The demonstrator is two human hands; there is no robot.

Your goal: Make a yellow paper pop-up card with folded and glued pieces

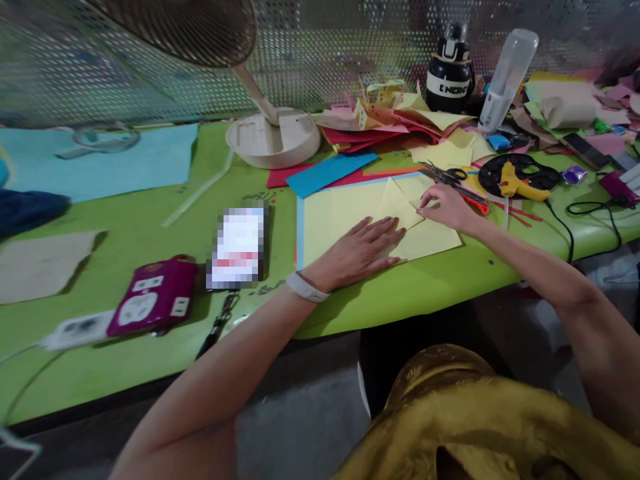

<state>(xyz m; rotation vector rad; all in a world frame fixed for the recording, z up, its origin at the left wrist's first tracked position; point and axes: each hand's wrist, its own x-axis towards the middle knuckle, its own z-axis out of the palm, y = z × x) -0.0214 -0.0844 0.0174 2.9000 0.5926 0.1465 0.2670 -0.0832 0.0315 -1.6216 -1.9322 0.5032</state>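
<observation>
A pale yellow paper sheet (340, 213) lies on the green table (150, 220), partly folded into a triangle flap near its right side. My left hand (363, 250) lies flat on the sheet, fingers stretched out and pressing it down. My right hand (447, 207) rests at the fold's right end, fingertips pinched on the paper's folded edge. A white band sits on my left wrist.
Scissors (450, 179) and a yellow glue gun (520, 183) lie just behind my right hand. Coloured paper scraps (390, 120), a black bottle (450, 67) and a fan base (273, 137) stand further back. A magenta power strip (153, 303) and a phone (237, 247) sit left.
</observation>
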